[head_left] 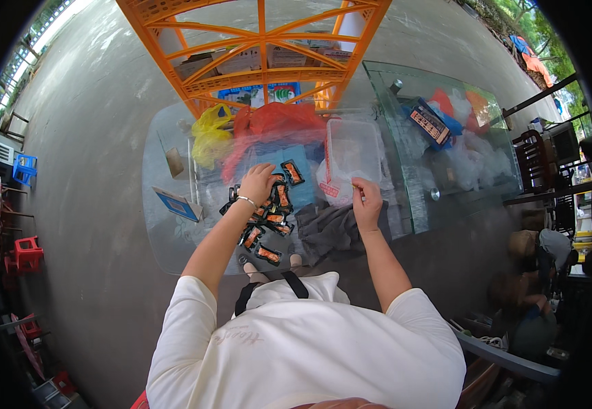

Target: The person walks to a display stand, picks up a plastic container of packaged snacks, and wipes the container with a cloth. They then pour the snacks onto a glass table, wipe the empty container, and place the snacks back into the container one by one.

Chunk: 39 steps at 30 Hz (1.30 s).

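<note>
My left hand, with a bracelet at the wrist, rests over a heap of small black-and-orange packaged items on a glass table. Whether it grips one is hidden under the fingers. One similar item lies apart on a light-blue sheet. On the right, my right hand has thumb and fingertips pinched on a tiny yellowish thing, too small to name. It is above a dark grey cloth, beside a white plastic bag with red print and a clear plastic container.
Red and yellow plastic bags lie at the table's far side, before an orange plastic rack. A blue-and-white stand is at left. To the right, a glass surface has bags and a box at it.
</note>
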Each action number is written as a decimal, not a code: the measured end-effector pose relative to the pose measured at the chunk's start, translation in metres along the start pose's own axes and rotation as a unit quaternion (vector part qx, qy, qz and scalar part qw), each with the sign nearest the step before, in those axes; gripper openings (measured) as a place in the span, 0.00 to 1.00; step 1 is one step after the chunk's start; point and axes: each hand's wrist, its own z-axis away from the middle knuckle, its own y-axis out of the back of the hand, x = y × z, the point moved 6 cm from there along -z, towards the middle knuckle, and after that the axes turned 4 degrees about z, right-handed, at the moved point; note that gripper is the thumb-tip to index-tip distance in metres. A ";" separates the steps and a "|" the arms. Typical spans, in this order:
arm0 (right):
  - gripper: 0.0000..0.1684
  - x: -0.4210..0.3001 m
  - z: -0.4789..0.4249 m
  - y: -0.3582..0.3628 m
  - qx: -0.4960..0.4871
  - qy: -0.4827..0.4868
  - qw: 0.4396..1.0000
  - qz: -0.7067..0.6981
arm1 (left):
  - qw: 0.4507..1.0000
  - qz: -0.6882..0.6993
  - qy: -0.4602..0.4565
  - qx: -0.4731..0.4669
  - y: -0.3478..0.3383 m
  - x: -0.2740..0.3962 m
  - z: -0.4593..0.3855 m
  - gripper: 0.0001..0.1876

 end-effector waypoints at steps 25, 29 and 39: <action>0.23 0.093 0.045 0.051 -0.282 -0.310 0.821 -0.387 | 0.965 -0.008 0.204 -0.163 -0.037 0.000 0.052 0.24; 0.21 0.054 -0.033 0.098 -0.133 -0.271 0.846 -0.440 | 0.985 0.031 0.061 -0.156 -0.048 0.062 0.025 0.19; 0.19 0.137 -0.097 -0.084 -0.202 -0.269 0.869 -0.363 | 0.944 -0.034 -0.230 -0.233 -0.105 0.182 -0.025 0.11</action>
